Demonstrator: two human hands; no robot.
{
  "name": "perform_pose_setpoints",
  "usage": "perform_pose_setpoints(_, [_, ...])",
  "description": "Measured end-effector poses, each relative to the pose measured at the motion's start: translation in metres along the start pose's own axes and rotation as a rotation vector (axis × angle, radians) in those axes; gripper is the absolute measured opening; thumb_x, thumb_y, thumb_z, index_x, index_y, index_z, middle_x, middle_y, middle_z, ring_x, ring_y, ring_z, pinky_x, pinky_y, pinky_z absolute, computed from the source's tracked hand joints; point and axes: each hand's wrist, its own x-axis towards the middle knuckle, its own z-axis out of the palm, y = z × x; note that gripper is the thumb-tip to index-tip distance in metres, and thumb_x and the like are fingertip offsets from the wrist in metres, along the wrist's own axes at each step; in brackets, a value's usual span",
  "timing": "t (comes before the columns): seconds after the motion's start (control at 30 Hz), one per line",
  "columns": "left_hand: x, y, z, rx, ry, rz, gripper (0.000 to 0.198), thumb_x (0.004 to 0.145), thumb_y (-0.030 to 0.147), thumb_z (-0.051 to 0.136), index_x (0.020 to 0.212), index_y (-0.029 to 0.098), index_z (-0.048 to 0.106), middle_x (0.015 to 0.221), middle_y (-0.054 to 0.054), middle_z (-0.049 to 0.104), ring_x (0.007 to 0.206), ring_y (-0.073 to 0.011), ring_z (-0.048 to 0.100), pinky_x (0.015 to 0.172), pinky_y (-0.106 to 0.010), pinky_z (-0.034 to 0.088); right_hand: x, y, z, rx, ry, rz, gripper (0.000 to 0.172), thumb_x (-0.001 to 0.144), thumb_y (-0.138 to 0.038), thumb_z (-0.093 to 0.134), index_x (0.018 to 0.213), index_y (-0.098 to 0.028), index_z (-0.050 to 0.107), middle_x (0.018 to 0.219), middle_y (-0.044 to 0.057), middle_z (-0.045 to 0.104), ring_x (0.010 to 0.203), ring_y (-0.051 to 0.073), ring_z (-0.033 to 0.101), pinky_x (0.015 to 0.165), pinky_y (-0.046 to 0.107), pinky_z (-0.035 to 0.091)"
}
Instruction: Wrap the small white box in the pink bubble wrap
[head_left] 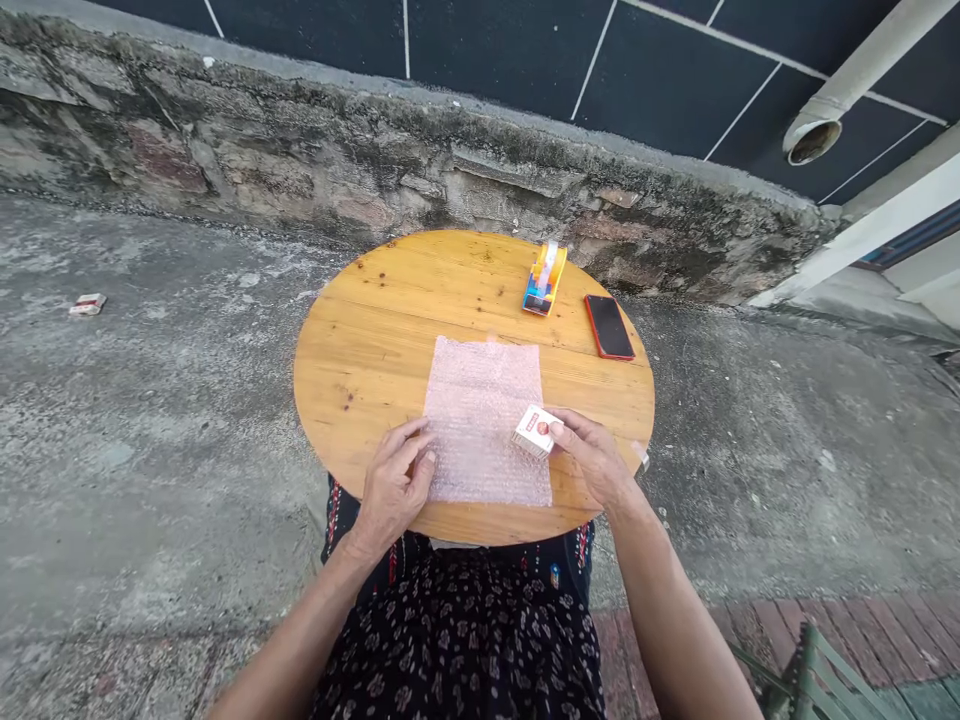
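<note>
right hand [589,455]: grips the white box [532,428] at its right side between thumb and fingers; box is over the right part of the bubble wrap sheet [480,410], contact unclear. left hand [396,472]: thumb parted from loosely bent fingers, empty, at the sheet's left edge. sheet lies flat on the round wooden table [360,350]; tape dispenser [544,280] and phone [609,327] stand beyond, toward the right

Your rounded wooden table [367,350]: pinkish bubble-wrap sheet [484,415] flat on your near side, tape dispenser [545,282] toward the far edge, red-edged phone [610,327] screen-up, nearer you and right of the dispenser.
</note>
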Motion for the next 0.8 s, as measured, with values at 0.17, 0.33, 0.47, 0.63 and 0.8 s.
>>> perform_pose_setpoints(0.17, [0.000, 0.002, -0.002, 0.000, 0.005, -0.005, 0.026, 0.090, 0.018, 0.049, 0.111, 0.019, 0.065, 0.122, -0.010, 0.059, 0.114, -0.0235, 0.057, 0.099, -0.042, 0.048, -0.001, -0.002, 0.003, 0.027, 0.026, 0.038, 0.037, 0.081, -0.044, 0.067, 0.112, -0.023, 0.065, 0.102, 0.004, 0.070, 0.093, 0.020, 0.062, 0.079, 0.031, 0.049])
perform_pose_setpoints(0.33, [0.000, 0.001, -0.002, -0.011, 0.004, 0.005, 0.026, 0.091, 0.018, 0.048, 0.111, 0.018, 0.065, 0.122, -0.011, 0.059, 0.114, -0.0232, 0.057, 0.098, -0.043, 0.048, 0.001, 0.000, 0.004, 0.011, 0.034, 0.010, 0.042, 0.075, -0.038, 0.074, 0.113, -0.024, 0.061, 0.107, 0.004, 0.069, 0.096, 0.019, 0.063, 0.086, 0.035, 0.049])
perform_pose_setpoints(0.47, [0.000, 0.001, -0.002, -0.014, 0.000, 0.004, 0.026, 0.091, 0.019, 0.048, 0.111, 0.018, 0.065, 0.122, -0.012, 0.059, 0.113, -0.0232, 0.057, 0.098, -0.043, 0.048, 0.010, 0.000, 0.008, -0.092, -0.003, -0.080, 0.049, 0.075, -0.032, 0.074, 0.120, -0.025, 0.057, 0.113, 0.005, 0.066, 0.101, 0.020, 0.062, 0.087, 0.036, 0.049])
perform_pose_setpoints(0.63, [0.000, 0.000, -0.002, -0.005, 0.007, 0.014, 0.025, 0.090, 0.019, 0.048, 0.109, 0.018, 0.065, 0.121, -0.011, 0.060, 0.113, -0.0234, 0.057, 0.098, -0.043, 0.048, 0.029, 0.003, 0.020, -0.191, -0.048, -0.122, 0.050, 0.076, -0.029, 0.070, 0.123, -0.024, 0.055, 0.120, 0.007, 0.063, 0.100, 0.021, 0.063, 0.088, 0.037, 0.050])
perform_pose_setpoints(0.8, [0.000, -0.002, -0.001, -0.010, 0.000, 0.009, 0.026, 0.090, 0.018, 0.047, 0.109, 0.019, 0.065, 0.121, -0.011, 0.060, 0.112, -0.0235, 0.057, 0.096, -0.044, 0.049, 0.045, 0.008, 0.033, -0.255, -0.044, -0.165, 0.050, 0.076, -0.028, 0.068, 0.124, -0.024, 0.054, 0.119, 0.007, 0.063, 0.102, 0.021, 0.062, 0.086, 0.037, 0.051])
